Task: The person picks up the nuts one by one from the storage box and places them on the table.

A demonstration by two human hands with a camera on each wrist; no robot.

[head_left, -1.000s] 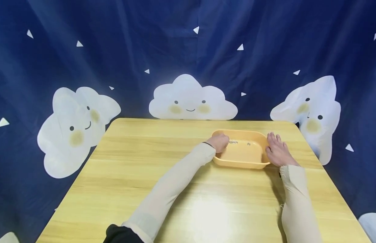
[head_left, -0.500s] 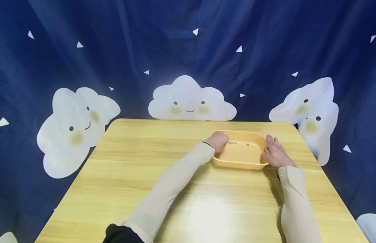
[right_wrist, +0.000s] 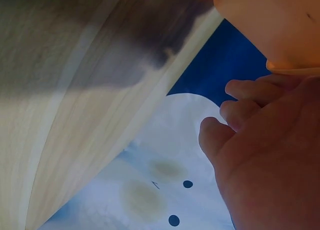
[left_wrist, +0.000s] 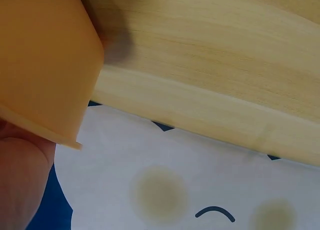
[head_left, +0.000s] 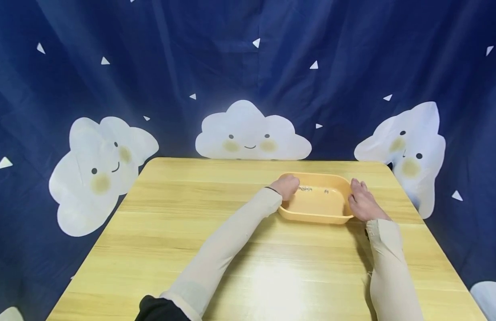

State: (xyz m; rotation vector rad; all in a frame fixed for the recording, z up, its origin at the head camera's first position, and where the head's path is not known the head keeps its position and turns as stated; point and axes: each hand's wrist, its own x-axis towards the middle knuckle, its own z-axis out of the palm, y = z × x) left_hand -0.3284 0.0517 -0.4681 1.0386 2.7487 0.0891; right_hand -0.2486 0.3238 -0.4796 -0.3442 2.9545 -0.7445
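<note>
A shallow yellow-orange plastic tray [head_left: 312, 219] with rounded corners sits toward the back right of the table. Inside it, near the far wall, lie several small shiny pieces [head_left: 306, 189], too small to identify. My left hand [head_left: 285, 187] grips the tray's left rim with curled fingers; in the left wrist view its thumb [left_wrist: 22, 175] lies against the rim. At the opposite end, my right hand [head_left: 365, 203] holds the right rim, its thumb side at the edge. The right wrist view shows loosely bent fingers [right_wrist: 216, 135] outside the tray wall [right_wrist: 270, 20]; the thumb is hidden there.
The wooden table [head_left: 183, 232] stretches around the tray, its far edge just behind it. A dark blue curtain [head_left: 171, 53] with white clouds hangs behind and at both sides. Bright glare falls on the near part of the tabletop.
My right hand's spread fingers have drawn closer together at the tray's rim. The left hand keeps its grip. Everything shifts slightly in the view, with the camera.
</note>
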